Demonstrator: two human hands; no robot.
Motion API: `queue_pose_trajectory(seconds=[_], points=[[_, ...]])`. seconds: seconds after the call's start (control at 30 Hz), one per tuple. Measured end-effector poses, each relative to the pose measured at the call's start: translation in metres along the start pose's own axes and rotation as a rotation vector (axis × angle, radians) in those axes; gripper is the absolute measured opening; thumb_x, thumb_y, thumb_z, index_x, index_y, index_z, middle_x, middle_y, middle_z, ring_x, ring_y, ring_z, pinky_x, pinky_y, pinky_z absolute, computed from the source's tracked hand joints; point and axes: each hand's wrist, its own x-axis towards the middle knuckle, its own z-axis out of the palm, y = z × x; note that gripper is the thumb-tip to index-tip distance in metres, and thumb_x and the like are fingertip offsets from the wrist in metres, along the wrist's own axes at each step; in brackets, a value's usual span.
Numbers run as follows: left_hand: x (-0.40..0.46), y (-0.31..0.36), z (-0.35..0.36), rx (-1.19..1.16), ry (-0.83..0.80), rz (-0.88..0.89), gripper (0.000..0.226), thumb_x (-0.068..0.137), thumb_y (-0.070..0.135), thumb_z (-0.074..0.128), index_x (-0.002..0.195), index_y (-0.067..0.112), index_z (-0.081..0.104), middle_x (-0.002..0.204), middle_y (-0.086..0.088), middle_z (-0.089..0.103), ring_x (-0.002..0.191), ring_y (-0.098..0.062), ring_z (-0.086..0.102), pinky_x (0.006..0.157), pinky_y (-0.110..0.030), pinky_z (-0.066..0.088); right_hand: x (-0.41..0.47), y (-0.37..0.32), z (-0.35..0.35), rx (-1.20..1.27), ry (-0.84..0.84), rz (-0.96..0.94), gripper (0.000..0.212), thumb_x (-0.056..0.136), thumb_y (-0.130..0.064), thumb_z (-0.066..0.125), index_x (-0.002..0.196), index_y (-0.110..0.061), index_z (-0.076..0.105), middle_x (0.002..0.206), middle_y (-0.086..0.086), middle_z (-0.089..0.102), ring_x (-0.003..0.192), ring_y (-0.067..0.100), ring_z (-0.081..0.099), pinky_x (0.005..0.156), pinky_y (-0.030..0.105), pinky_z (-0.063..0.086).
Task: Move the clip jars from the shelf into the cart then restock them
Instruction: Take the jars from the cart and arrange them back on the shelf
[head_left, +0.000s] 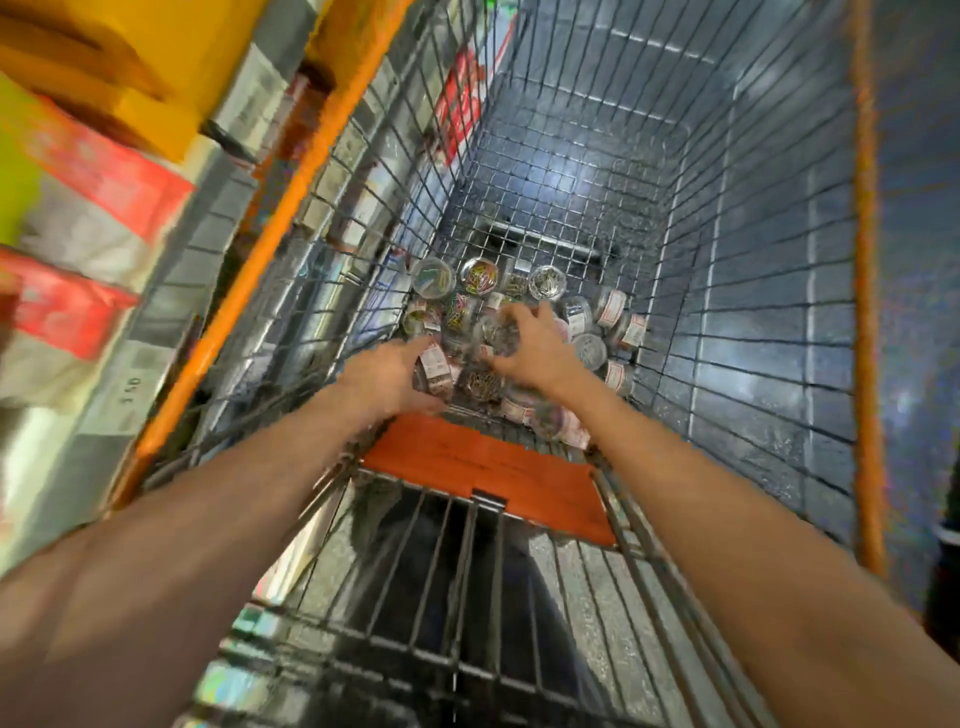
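Reaching into the cart (769, 291) for clip jars (524, 322) heaped at its near end.

Jars lie jumbled against the near wall, apparently ready for restocking. Left hand (395, 374) curls round one labelled jar (434, 364); right hand (524, 345), fingers spread and bent, presses on the pile; its hold cannot be confirmed through blur.

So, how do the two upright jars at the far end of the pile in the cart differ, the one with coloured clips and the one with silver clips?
The coloured-clip jar holds a mix of yellow, red and green clips; the silver-clip jar holds only metallic ones. The coloured-clip jar stands further left, nearer the shelf side of the cart; the silver-clip jar stands to its right. Both are clear, round, upright, similar in size, and neither hand touches them.
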Motion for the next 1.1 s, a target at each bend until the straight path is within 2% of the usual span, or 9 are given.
queue_pose_trajectory(seconds=[0.07,0.2,0.27,0.37,0.43,0.53,0.67,0.8,1.1], points=[[-0.011,0.003,-0.012,-0.05,-0.011,-0.009,0.088,0.075,0.053,0.072,0.144,0.031,0.024,0.124,-0.006,0.057,0.107,-0.026,0.057,0.077,-0.033,0.044,-0.009,-0.012,-0.016,-0.074,0.001,-0.051,0.073,0.079,-0.033,0.074,0.139,-0.016,0.036,0.135,0.01,0.035,0.114,0.023,0.049,0.099,0.034,0.043],[-0.035,0.013,-0.035,-0.093,0.015,0.019,0.087,0.07,0.053,0.075,0.14,0.027,0.031,0.124,-0.002,0.06,0.101,-0.021,0.059,0.074,-0.031,0.047,-0.029,-0.035,-0.042,-0.179,-0.018,-0.125,0.075,0.077,-0.034,0.072,0.14,-0.019,0.033,0.135,0.009,0.036,0.085,0.015,0.057,0.061,0.025,0.05],[-0.048,0.017,-0.048,-0.094,0.031,0.038,0.084,0.07,0.053,0.075,0.138,0.024,0.035,0.12,-0.002,0.061,0.095,-0.019,0.058,0.064,-0.025,0.041,-0.04,-0.047,-0.051,-0.198,-0.019,-0.137,0.079,0.074,-0.031,0.073,0.141,-0.022,0.031,0.135,0.008,0.036,0.085,0.015,0.057,0.066,0.031,0.056],[-0.067,0.017,-0.066,-0.09,0.1,0.072,0.096,0.062,0.063,0.075,0.14,0.027,0.033,0.117,-0.005,0.061,0.097,-0.023,0.061,0.066,-0.031,0.047,-0.057,-0.067,-0.065,-0.188,-0.012,-0.165,0.079,0.073,-0.033,0.075,0.14,-0.026,0.032,0.136,0.006,0.037,0.093,0.018,0.057,0.076,0.037,0.056],[-0.08,0.011,-0.077,-0.074,0.153,0.069,0.083,0.073,0.053,0.074,0.14,0.03,0.031,0.115,-0.007,0.061,0.09,-0.025,0.061,0.059,-0.033,0.046,-0.067,-0.08,-0.077,-0.196,-0.01,-0.19,0.076,0.074,-0.037,0.075,0.138,-0.027,0.034,0.135,0.007,0.039,0.101,0.021,0.057,0.083,0.042,0.054],[-0.1,0.0,-0.092,0.012,0.179,0.058,0.073,0.083,0.045,0.068,0.141,0.033,0.026,0.116,-0.009,0.061,0.091,-0.027,0.062,0.068,-0.039,0.052,-0.085,-0.1,-0.092,-0.295,0.025,-0.235,0.069,0.079,-0.043,0.07,0.137,-0.03,0.035,0.135,0.01,0.042,0.095,0.022,0.06,0.08,0.038,0.053],[-0.142,-0.011,-0.109,-0.012,0.18,0.082,0.082,0.08,0.045,0.07,0.146,0.03,0.024,0.112,-0.003,0.06,0.089,-0.018,0.059,0.061,-0.027,0.044,-0.112,-0.128,-0.103,-0.385,0.041,-0.291,0.07,0.082,-0.048,0.067,0.141,-0.033,0.032,0.139,0.006,0.04,0.12,0.025,0.05,0.093,0.041,0.047],[-0.201,-0.015,-0.127,-0.02,0.257,0.12,0.087,0.075,0.052,0.072,0.145,0.03,0.026,0.141,-0.001,0.047,0.121,-0.022,0.051,0.093,-0.035,0.046,-0.143,-0.159,-0.112,-0.398,0.021,-0.356,0.07,0.082,-0.046,0.066,0.142,-0.035,0.03,0.137,0.004,0.041,0.121,0.024,0.047,0.091,0.041,0.044],[-0.315,-0.035,-0.149,-0.034,0.399,0.106,0.086,0.072,0.054,0.074,0.142,0.027,0.033,0.135,-0.003,0.052,0.118,-0.024,0.05,0.088,-0.029,0.042,-0.218,-0.235,-0.122,-0.418,0.032,-0.575,0.063,0.079,-0.039,0.067,0.135,-0.039,0.039,0.135,-0.001,0.046,0.119,0.018,0.047,0.097,0.046,0.044]])
